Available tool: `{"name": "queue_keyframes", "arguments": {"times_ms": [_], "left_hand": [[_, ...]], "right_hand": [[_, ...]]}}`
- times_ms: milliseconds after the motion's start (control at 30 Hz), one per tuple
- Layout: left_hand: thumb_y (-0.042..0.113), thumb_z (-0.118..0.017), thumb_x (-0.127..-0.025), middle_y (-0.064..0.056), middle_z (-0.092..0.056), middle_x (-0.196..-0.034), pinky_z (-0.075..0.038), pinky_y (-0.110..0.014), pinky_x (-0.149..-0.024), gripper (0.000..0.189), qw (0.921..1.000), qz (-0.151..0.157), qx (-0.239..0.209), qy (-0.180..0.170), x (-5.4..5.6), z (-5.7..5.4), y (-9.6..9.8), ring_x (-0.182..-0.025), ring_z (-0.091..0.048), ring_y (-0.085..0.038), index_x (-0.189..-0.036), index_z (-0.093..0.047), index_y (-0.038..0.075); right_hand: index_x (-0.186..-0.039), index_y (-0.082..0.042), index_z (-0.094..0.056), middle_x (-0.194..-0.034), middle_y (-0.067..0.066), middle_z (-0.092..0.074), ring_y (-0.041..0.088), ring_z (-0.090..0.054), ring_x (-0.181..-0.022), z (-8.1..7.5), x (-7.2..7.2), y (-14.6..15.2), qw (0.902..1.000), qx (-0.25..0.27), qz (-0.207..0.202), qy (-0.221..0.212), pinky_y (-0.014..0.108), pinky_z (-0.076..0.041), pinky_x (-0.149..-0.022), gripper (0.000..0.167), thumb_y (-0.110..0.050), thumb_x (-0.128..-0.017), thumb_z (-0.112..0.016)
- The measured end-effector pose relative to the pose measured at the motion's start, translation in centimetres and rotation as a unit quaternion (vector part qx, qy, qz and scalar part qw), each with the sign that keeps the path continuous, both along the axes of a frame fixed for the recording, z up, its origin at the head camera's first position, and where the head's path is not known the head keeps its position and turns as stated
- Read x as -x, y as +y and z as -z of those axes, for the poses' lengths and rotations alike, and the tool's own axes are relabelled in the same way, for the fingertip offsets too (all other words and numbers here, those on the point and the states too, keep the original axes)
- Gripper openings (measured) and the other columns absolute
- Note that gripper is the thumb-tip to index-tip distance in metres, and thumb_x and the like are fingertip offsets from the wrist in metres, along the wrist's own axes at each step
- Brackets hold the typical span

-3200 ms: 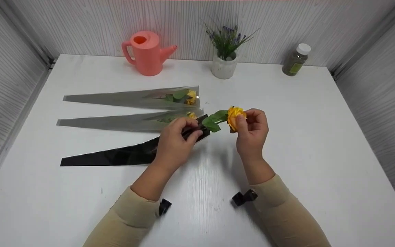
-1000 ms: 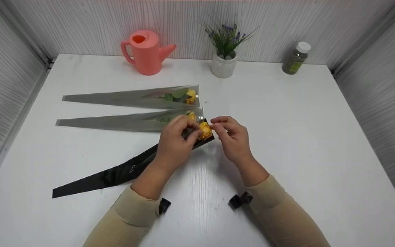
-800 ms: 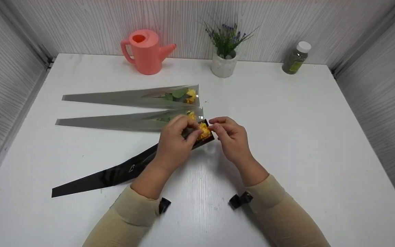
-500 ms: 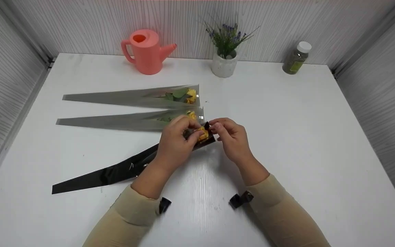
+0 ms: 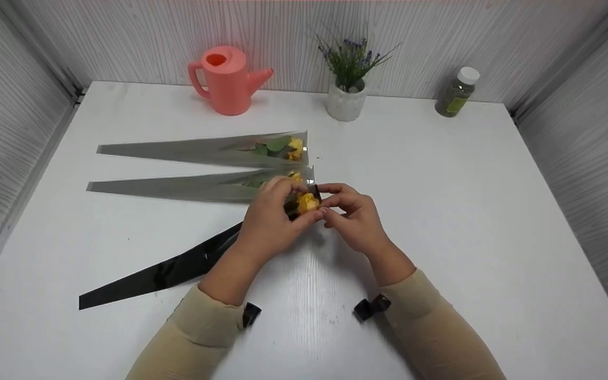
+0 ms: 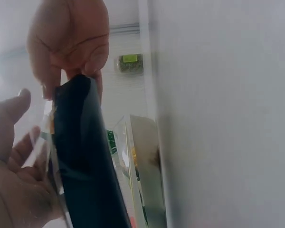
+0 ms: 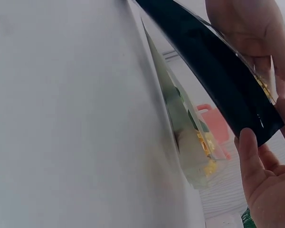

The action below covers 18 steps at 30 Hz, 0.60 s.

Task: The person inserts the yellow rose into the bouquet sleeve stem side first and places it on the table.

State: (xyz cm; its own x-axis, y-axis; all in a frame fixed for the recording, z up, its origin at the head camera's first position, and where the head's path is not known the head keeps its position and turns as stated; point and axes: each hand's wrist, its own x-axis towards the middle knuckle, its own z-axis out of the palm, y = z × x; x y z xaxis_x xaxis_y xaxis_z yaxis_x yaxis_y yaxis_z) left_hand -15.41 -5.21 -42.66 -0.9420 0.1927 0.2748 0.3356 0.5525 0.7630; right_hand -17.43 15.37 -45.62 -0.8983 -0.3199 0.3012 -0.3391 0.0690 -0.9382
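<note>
A yellow rose [image 5: 308, 202] sits inside the wide end of a long, tapering black flower sleeve [image 5: 161, 277], its bloom showing between the two hands. My left hand [image 5: 269, 221] grips the sleeve from the near side just below the bloom, covering part of it. At the sleeve's mouth, my right hand [image 5: 357, 219] pinches the rim with thumb and fingers. The right wrist view has the sleeve's dark underside [image 7: 218, 71] raised off the table, with the right hand's fingertips on its end. The rose's stem is hidden inside the black film.
Behind the hands lie two clear-fronted sleeves, a far one [image 5: 177, 150] and a nearer one [image 5: 167, 188], each with a yellow rose. Along the back stand a pink watering can [image 5: 227, 87], a potted plant [image 5: 345, 103] and a white-capped bottle [image 5: 454, 95].
The rose has gone from outside the sleeve into its mouth, moving left. My right hand has shifted from the bloom to the rim. The sleeve's narrow tail has swung toward the front.
</note>
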Motion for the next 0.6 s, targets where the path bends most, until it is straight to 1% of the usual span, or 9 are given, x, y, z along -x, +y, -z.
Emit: {"name": "queue_keyframes", "arguments": {"times_ms": [67, 100, 200, 267, 300, 367, 400, 500, 600], "left_hand": [[0.041, -0.090, -0.086, -0.011, -0.058, -0.139, -0.043, -0.051, -0.112, 0.066, 0.9976, -0.008, 0.039, -0.057, 0.0, -0.2, -0.5, -0.134, -0.052, -0.031, -0.135, -0.061, 0.006], [0.042, -0.091, -0.085, -0.013, -0.055, -0.145, -0.041, -0.053, -0.114, 0.075, 0.9942, -0.010, 0.061, -0.088, 0.0, -0.2, -0.8, -0.138, -0.049, -0.034, -0.141, -0.056, 0.006], [0.039, -0.094, -0.082, -0.018, -0.048, -0.155, -0.038, -0.057, -0.115, 0.094, 0.9755, -0.008, 0.126, -0.180, -0.1, 0.1, -1.9, -0.143, -0.044, -0.040, -0.154, -0.044, 0.005], [0.031, -0.094, -0.082, -0.018, -0.052, -0.153, -0.041, -0.058, -0.112, 0.094, 0.9623, 0.006, 0.158, -0.221, -0.2, 0.5, -2.7, -0.141, -0.047, -0.041, -0.156, -0.042, 0.005], [0.027, -0.094, -0.082, -0.018, -0.055, -0.150, -0.042, -0.057, -0.111, 0.092, 0.9580, 0.013, 0.166, -0.234, -0.2, 0.7, -3.1, -0.139, -0.050, -0.041, -0.156, -0.043, 0.005], [0.021, -0.093, -0.082, -0.016, -0.061, -0.142, -0.045, -0.055, -0.107, 0.084, 0.9537, 0.027, 0.182, -0.238, -0.1, 0.9, -3.8, -0.132, -0.055, -0.039, -0.151, -0.049, 0.005], [0.018, -0.093, -0.081, -0.015, -0.063, -0.138, -0.046, -0.055, -0.105, 0.079, 0.9526, 0.033, 0.189, -0.236, -0.1, 1.0, -4.1, -0.129, -0.057, -0.039, -0.147, -0.053, 0.005], [0.016, -0.095, -0.078, -0.014, -0.063, -0.128, -0.048, -0.055, -0.101, 0.065, 0.9493, 0.040, 0.216, -0.225, 0.0, 1.2, -4.6, -0.122, -0.059, -0.039, -0.133, -0.062, 0.005], [0.017, -0.097, -0.076, -0.014, -0.062, -0.121, -0.048, -0.057, -0.096, 0.057, 0.9454, 0.035, 0.247, -0.209, 0.2, 1.3, -4.7, -0.116, -0.059, -0.041, -0.121, -0.065, 0.006]], "right_hand": [[-0.095, 0.011, -0.073, -0.133, 0.030, -0.062, 0.033, -0.071, -0.110, 0.1, 0.1, 0.0, 1.0000, -0.003, 0.006, -0.007, 0.027, -0.061, -0.073, 0.005, 0.007, -0.095, -0.071], [-0.095, 0.011, -0.073, -0.133, 0.030, -0.062, 0.035, -0.071, -0.112, 0.2, 0.1, 0.1, 0.9999, -0.008, 0.007, -0.011, 0.028, -0.061, -0.074, 0.005, 0.006, -0.095, -0.072], [-0.093, 0.008, -0.074, -0.134, 0.030, -0.062, 0.039, -0.070, -0.115, 0.7, 0.2, 0.4, 0.9991, -0.036, 0.004, -0.024, 0.033, -0.062, -0.078, 0.007, 0.002, -0.096, -0.073], [-0.091, 0.006, -0.075, -0.131, 0.028, -0.065, 0.038, -0.068, -0.117, 0.9, 0.3, 0.6, 0.9974, -0.065, -0.004, -0.031, 0.037, -0.059, -0.086, 0.007, 0.001, -0.095, -0.073], [-0.089, 0.005, -0.075, -0.127, 0.026, -0.067, 0.037, -0.068, -0.116, 1.1, 0.4, 0.7, 0.9960, -0.080, -0.011, -0.036, 0.039, -0.058, -0.089, 0.007, 0.001, -0.094, -0.074], [-0.085, 0.003, -0.076, -0.115, 0.020, -0.071, 0.033, -0.067, -0.111, 1.3, 0.6, 1.0, 0.9916, -0.117, -0.029, -0.047, 0.041, -0.054, -0.092, 0.006, 0.001, -0.091, -0.075], [-0.083, 0.002, -0.075, -0.108, 0.017, -0.073, 0.030, -0.067, -0.106, 1.3, 0.6, 1.0, 0.9884, -0.137, -0.040, -0.051, 0.039, -0.053, -0.090, 0.006, 0.001, -0.089, -0.075], [-0.080, -0.001, -0.075, -0.089, 0.006, -0.071, 0.019, -0.063, -0.086, 1.5, 0.8, 1.3, 0.9766, -0.191, -0.073, -0.066, 0.031, -0.051, -0.077, 0.006, 0.002, -0.086, -0.076], [-0.080, -0.002, -0.075, -0.081, -0.002, -0.068, 0.012, -0.057, -0.073, 1.5, 0.8, 1.4, 0.9674, -0.225, -0.089, -0.077, 0.025, -0.046, -0.065, 0.007, 0.001, -0.086, -0.077]]}}
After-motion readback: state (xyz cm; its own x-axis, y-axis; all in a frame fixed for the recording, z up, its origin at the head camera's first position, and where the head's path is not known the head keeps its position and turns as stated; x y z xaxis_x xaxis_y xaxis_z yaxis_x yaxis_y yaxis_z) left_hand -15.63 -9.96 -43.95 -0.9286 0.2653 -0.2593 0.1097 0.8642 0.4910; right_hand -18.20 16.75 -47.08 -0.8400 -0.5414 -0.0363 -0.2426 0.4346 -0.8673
